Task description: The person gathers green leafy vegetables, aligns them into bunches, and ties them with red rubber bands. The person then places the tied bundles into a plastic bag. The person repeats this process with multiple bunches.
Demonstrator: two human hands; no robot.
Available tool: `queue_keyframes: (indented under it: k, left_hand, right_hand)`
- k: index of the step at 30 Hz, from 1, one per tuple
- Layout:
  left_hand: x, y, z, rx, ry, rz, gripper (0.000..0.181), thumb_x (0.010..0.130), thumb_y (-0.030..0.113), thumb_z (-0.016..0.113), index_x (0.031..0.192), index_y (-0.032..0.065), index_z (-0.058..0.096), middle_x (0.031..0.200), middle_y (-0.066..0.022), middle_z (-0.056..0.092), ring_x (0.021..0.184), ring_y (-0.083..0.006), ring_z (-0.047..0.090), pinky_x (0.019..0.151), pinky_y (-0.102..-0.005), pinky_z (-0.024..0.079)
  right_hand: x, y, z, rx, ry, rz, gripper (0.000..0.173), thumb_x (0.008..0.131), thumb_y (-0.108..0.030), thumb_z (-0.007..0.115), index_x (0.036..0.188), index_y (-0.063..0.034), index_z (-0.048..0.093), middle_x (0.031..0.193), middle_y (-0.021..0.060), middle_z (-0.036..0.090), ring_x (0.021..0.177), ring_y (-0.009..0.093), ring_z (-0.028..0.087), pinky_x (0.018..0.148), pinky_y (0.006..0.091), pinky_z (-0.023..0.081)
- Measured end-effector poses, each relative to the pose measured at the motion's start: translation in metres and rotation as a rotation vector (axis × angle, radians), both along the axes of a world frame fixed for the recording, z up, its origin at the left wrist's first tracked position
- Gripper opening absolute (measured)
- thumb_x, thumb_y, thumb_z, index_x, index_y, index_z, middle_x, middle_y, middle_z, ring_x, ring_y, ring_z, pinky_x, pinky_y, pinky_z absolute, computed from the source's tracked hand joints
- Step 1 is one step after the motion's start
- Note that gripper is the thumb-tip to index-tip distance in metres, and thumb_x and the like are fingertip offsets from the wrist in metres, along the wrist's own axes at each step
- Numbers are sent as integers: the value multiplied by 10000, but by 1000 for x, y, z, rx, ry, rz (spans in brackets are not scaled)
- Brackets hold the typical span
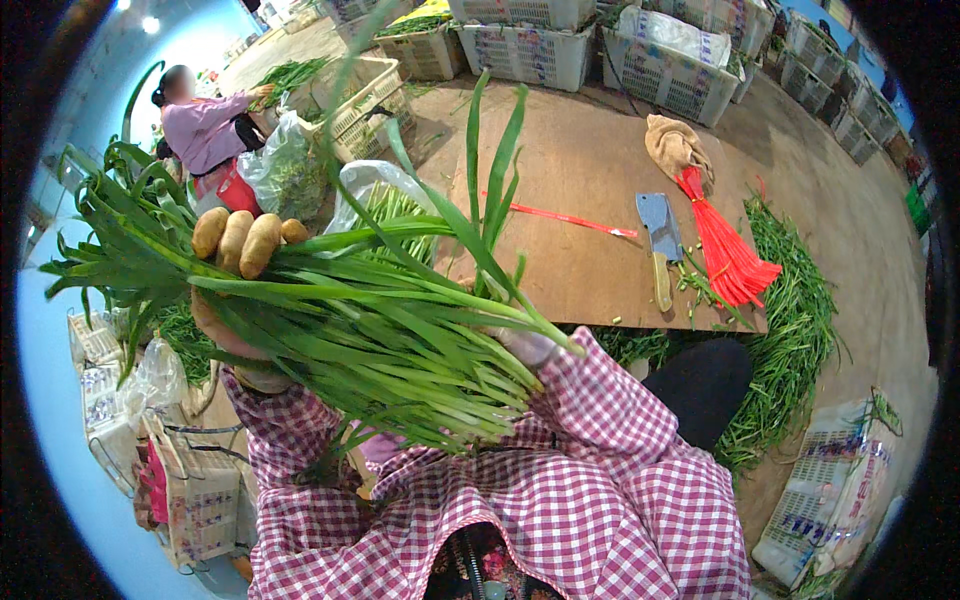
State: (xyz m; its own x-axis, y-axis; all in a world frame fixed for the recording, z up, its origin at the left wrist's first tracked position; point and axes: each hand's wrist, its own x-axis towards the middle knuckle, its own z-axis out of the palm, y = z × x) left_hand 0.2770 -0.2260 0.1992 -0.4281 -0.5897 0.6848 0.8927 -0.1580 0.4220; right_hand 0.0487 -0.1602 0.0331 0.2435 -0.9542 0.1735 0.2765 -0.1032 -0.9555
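My left hand, in a tan-fingered glove, is closed around a thick bunch of long green leafy stalks that look like green garlic or garlic chives. Leaf tips fan out to the left; the pale stem ends point right, towards my chest and right sleeve. My right hand is mostly hidden behind the bunch, with part of its pale glove showing at the wrist. A few separate stalks stand up beside it; whether its fingers grip them cannot be seen. One stalk lies across the top of the bunch.
A wooden board bears a cleaver, a bundle of red ties, a tan cloth and a single red tie. Cut greens are heaped rightward. Plastic crates stand behind; a person sits at upper left.
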Motion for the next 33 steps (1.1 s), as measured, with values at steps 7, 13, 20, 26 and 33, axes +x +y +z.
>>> queue_keyframes:
  k: [7,13,20,26,33]
  left_hand:
    - [6,11,15,-68,-48,49,186,912,149,586,853,195,416,706,74,388,721,-104,425,984,-387,349]
    - [1,9,11,-131,-200,101,268,844,207,676,885,171,414,688,66,412,645,-121,421,928,-382,403]
    - [-45,11,7,-312,-317,110,298,804,256,714,870,142,447,641,28,458,650,-163,485,925,-405,447]
    - [-18,1,8,-314,-177,41,258,874,245,674,853,170,428,683,30,447,702,-153,457,969,-412,418]
    - [1,-3,7,-51,-26,-15,198,889,199,625,922,188,430,753,55,389,792,-128,422,1001,-399,342]
  right_hand:
    - [-45,52,-76,457,785,-85,349,918,-358,576,1195,-150,625,1070,137,666,963,240,653,858,347,508]
    - [-95,33,-27,149,243,-50,728,856,-277,681,1450,-28,340,1405,97,468,1291,207,421,1080,339,323]
    - [-15,-16,13,237,218,-181,372,907,-312,628,1175,-55,617,977,84,678,941,164,609,847,312,461]
    - [-56,57,-74,-87,1500,-86,272,834,-402,617,943,-157,658,806,136,677,773,342,663,672,467,520]
    - [-103,29,33,79,631,-21,505,842,-412,663,1188,-48,621,1108,134,666,1061,280,621,924,438,473]
